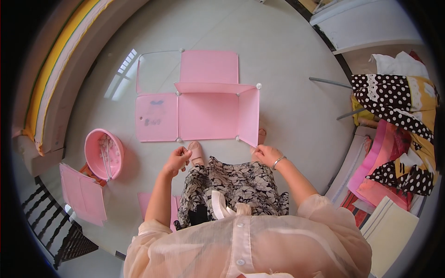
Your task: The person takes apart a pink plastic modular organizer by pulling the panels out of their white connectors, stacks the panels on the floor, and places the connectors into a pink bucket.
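Note:
A partly joined storage rack of pink panels [208, 116] lies on the floor in front of me, with white corner connectors [258, 86] at its joints. One pink side panel [249, 113] stands up at its right. My right hand [269, 155], with a bracelet at the wrist, has its fingers closed at the near corner of that panel. My left hand [178, 161] hangs in the air just short of the rack's near edge. Its fingers are curled together, and whatever they may hold is hidden. An open wire frame [158, 53] without a panel forms the far left part.
At the left stands a pink bucket [88, 150] with white connectors and a thin rod inside. Loose pink panels [83, 194] lean beside it. More lie under my left arm. Polka-dot cloth [384, 95] and other fabrics are piled at the right. My feet are close to the rack.

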Available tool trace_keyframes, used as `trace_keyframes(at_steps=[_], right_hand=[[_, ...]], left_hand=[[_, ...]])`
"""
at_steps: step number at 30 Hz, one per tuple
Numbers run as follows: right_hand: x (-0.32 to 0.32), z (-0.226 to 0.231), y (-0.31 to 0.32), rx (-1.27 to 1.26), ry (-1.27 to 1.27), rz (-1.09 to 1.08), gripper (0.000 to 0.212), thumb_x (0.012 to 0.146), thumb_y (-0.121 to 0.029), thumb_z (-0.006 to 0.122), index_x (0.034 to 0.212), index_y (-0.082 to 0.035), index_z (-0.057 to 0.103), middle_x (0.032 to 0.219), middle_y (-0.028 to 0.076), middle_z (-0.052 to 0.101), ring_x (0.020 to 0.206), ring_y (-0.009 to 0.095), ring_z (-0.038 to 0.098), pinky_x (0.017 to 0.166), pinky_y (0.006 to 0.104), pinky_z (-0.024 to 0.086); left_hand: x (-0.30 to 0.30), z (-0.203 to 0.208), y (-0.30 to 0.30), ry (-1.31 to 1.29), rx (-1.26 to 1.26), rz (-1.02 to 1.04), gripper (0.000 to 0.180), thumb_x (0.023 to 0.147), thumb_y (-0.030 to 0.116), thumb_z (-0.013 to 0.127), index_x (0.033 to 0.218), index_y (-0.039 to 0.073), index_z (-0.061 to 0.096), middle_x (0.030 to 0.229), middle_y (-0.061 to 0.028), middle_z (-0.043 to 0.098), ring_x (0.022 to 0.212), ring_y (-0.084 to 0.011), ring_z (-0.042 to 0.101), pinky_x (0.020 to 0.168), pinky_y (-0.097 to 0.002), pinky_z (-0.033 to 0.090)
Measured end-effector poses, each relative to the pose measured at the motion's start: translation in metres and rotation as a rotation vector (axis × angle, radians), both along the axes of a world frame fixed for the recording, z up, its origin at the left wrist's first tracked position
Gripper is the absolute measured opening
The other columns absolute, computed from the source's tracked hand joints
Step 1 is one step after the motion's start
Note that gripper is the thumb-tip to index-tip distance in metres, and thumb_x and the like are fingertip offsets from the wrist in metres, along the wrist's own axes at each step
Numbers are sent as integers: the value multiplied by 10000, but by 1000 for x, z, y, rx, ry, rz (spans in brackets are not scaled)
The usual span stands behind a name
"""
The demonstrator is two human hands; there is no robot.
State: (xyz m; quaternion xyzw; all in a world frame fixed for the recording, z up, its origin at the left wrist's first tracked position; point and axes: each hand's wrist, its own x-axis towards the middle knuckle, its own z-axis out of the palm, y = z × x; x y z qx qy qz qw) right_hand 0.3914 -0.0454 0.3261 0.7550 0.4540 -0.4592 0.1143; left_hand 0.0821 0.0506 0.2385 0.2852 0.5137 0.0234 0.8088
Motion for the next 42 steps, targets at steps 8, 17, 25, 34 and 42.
trace_keyframes(at_steps=[8,17,25,34,42], right_hand=[[106,-90,108,-15,-151,249,197,740,-247,511,850,-84,526,832,77,574,789,229,543,685,330,430],[122,-222,237,-277,-175,537,367,712,-290,549,979,-41,516,923,146,555,872,277,527,743,355,430],[89,-274,250,-370,-108,640,356,669,-336,551,875,-47,574,887,116,575,821,250,556,680,353,456],[89,-266,242,-202,-115,753,258,678,-281,531,834,-83,587,769,74,600,728,204,584,568,332,463],[75,-284,209,15,-261,493,247,692,-284,539,758,-47,520,620,89,577,617,215,579,477,336,455]], left_hand=[[98,-32,54,532,929,-427,176,696,182,570,724,38,474,750,-109,484,661,-283,496,565,-365,405],[219,-122,148,718,1227,-703,172,717,215,552,802,70,514,836,-81,457,760,-252,491,595,-363,421],[227,-198,166,575,1204,-1127,220,749,302,499,775,91,556,838,-73,454,736,-221,477,565,-348,410],[226,-208,164,556,1138,-1066,217,788,287,451,750,101,558,845,-45,456,741,-207,473,573,-335,419],[223,-210,163,516,1127,-1026,220,789,284,445,761,86,537,852,-63,447,763,-229,474,570,-347,433]])
